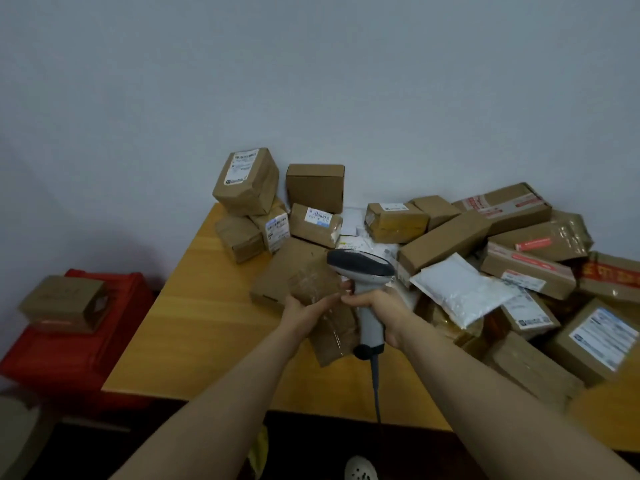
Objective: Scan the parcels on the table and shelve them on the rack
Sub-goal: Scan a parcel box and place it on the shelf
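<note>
Nearest you, below the worktop (pixel 207 327) edge, a white shoe (pixel 360 470) shows on the dark floor, with a scrap of something yellow (pixel 259 448) just left of it. A grey cable (pixel 376 386) hangs from the butt of the scanner (pixel 363 271) and drops past the worktop's front edge.

Your right grip (pixel 379 308) is clenched round the scanner's pale handle, with the dark head above it and facing away from you toward the pile. Your left grip (pixel 304 311) is grasping the brown taped parcel (pixel 332 341) from its left side. The parcel is tilted over the near middle of the worktop, just left of the scanner handle and touching your right fingers. No label shows on the face turned to you.

Behind the parcel lies a flat brown box (pixel 284 271). To its right a white padded bag (pixel 457 292) rests on a heap of cardboard parcels that fills the right half of the worktop. Several carry white labels or red printed tape, and a long plain box (pixel 443 240) lies slantwise among them.

Off to your left, beside the worktop, a red crate (pixel 79 344) stands on the floor with a small cardboard box (pixel 65 303) on top.

At the far edge, against the pale wall (pixel 311 81), a labelled box (pixel 247 181) sits tilted on smaller ones, and a plain box (pixel 314 187) stands upright just right of it.
</note>
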Available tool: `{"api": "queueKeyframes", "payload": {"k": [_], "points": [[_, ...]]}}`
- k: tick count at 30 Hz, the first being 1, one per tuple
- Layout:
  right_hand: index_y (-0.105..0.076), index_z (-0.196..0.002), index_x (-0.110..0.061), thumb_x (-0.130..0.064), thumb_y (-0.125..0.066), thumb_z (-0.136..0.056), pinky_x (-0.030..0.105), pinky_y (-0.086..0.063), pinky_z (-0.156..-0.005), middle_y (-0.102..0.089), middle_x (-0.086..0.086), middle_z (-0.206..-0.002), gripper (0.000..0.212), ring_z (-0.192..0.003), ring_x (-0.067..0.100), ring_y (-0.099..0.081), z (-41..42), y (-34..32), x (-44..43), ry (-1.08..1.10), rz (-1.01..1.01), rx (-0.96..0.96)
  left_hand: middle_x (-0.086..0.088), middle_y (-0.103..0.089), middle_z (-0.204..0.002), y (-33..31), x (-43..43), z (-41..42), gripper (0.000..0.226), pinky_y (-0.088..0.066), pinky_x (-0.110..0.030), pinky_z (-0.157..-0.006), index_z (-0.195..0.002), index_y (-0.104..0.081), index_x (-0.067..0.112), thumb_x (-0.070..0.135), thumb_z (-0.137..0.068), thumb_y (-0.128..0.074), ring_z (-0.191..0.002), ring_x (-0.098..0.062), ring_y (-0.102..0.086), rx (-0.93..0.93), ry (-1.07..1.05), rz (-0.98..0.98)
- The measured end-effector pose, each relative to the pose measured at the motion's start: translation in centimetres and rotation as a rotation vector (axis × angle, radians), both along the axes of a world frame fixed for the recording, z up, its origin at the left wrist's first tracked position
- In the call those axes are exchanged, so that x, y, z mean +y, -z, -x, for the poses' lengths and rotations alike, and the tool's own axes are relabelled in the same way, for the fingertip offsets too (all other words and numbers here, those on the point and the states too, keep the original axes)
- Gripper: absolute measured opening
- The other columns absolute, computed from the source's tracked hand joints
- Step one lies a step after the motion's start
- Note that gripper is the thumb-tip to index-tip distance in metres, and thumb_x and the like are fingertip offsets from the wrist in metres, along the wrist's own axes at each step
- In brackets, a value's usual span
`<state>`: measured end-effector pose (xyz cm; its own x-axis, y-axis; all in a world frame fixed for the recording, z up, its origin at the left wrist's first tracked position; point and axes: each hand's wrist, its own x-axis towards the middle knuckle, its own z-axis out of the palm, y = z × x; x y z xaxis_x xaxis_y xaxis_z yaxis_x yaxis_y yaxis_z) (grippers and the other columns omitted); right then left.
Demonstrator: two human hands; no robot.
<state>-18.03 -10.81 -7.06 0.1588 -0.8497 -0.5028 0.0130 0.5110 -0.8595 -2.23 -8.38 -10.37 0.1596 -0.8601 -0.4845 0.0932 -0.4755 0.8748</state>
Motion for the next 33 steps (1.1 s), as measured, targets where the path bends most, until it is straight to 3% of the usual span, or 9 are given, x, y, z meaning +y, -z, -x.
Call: {"api": "queueKeyframes", "payload": {"k": [6,9,11,15,17,19,24,29,33], "points": [[-0.074,-0.097,-0.010,-0.005,-0.077,-0.072,0.042,-0.055,-0.079,-0.071,0.016,-0.100,0.026,-0.093,0.031,-0.063,-1.0,2.1,3.1,-0.124,-0.102,0.028,-0.011,-0.040,-0.147,2.6,3.2,-1.1,0.113,-0.034,-0.048,-0.112,-0.151,-0.015,0.010,0.043,-0.067,-0.084,-0.133,-0.030,-0.041,-0.037,0.014,-0.161],[-0.070,-0.102,-0.008,-0.005,-0.077,-0.071,0.036,-0.053,-0.065,-0.068,0.014,-0.095,0.031,-0.086,0.029,-0.062,-1.5,2.9,3.4,-0.132,-0.131,0.038,-0.015,-0.032,-0.151,3.1,3.7,-1.4,0.123,-0.031,-0.050,-0.113,-0.153,-0.001,0.010,0.046,-0.067,-0.082,-0.136,-0.035,-0.035,-0.034,0.031,-0.299],[-0.071,-0.094,-0.010,-0.001,-0.076,-0.072,0.033,-0.050,-0.060,-0.069,0.013,-0.092,0.024,-0.083,0.028,-0.063,-1.3,3.4,3.3,-0.102,-0.129,0.022,-0.017,-0.036,-0.147,3.0,4.0,-1.6,0.123,-0.035,-0.052,-0.110,-0.152,-0.001,0.012,0.047,-0.067,-0.082,-0.132,-0.037,-0.039,-0.014,0.007,-0.373],[-0.070,-0.088,-0.011,0.001,-0.073,-0.073,0.035,-0.047,-0.068,-0.067,0.007,-0.089,0.020,-0.084,0.026,-0.058,0.9,4.2,2.8,0.005,-0.110,0.031,-0.015,-0.057,-0.123,2.7,5.0,-2.3,0.087,-0.052,-0.045,-0.088,-0.142,-0.031,0.012,0.038,-0.073,-0.077,-0.108,-0.034,-0.057,0.080,-0.138,-0.358],[-0.069,-0.089,-0.011,0.001,-0.071,-0.074,0.032,-0.042,-0.065,-0.064,0.004,-0.087,0.019,-0.080,0.023,-0.052,2.0,4.1,2.7,-0.005,-0.114,0.032,-0.013,-0.062,-0.112,2.0,5.8,-2.6,0.067,-0.052,-0.036,-0.070,-0.134,-0.044,0.011,0.033,-0.077,-0.073,-0.099,-0.030,-0.061,0.172,-0.207,-0.296],[-0.069,-0.093,-0.011,-0.001,-0.071,-0.076,0.033,-0.042,-0.063,-0.064,0.006,-0.089,0.020,-0.082,0.025,-0.053,2.6,3.5,2.9,-0.069,-0.132,0.004,-0.012,-0.064,-0.109,0.8,6.8,-2.6,0.059,-0.049,-0.034,-0.066,-0.131,-0.048,0.012,0.028,-0.078,-0.070,-0.096,-0.028,-0.062,0.234,-0.244,-0.237],[-0.069,-0.089,-0.012,-0.002,-0.073,-0.077,0.040,-0.053,-0.069,-0.072,0.009,-0.087,0.017,-0.078,0.027,-0.066,1.3,1.0,3.7,-0.266,-0.118,-0.108,-0.014,-0.058,-0.121,-2.1,9.9,-2.7,0.075,-0.051,-0.042,-0.075,-0.139,-0.037,0.016,0.019,-0.073,-0.072,-0.105,-0.030,-0.058,0.273,-0.311,-0.114],[-0.068,-0.085,-0.012,0.008,-0.073,-0.072,0.038,-0.055,-0.071,-0.071,0.006,-0.088,0.024,-0.083,0.025,-0.067,-1.3,-1.1,5.8,-0.348,-0.030,-0.185,-0.012,-0.056,-0.125,-4.6,14.7,-4.0,0.090,-0.048,-0.060,-0.087,-0.139,-0.036,0.024,0.020,-0.060,-0.080,-0.113,-0.032,-0.055,0.254,-0.437,-0.053],[-0.065,-0.084,-0.014,0.002,-0.072,-0.079,0.043,-0.053,-0.083,-0.068,0.006,-0.093,0.018,-0.088,0.023,-0.064,-3.8,-2.0,8.1,-0.427,-0.018,-0.259,-0.014,-0.063,-0.120,-6.5,19.2,-5.3,0.069,-0.047,-0.060,-0.092,-0.127,-0.053,0.017,0.030,-0.063,-0.074,-0.114,-0.034,-0.057,0.265,-0.557,-0.001]]}}
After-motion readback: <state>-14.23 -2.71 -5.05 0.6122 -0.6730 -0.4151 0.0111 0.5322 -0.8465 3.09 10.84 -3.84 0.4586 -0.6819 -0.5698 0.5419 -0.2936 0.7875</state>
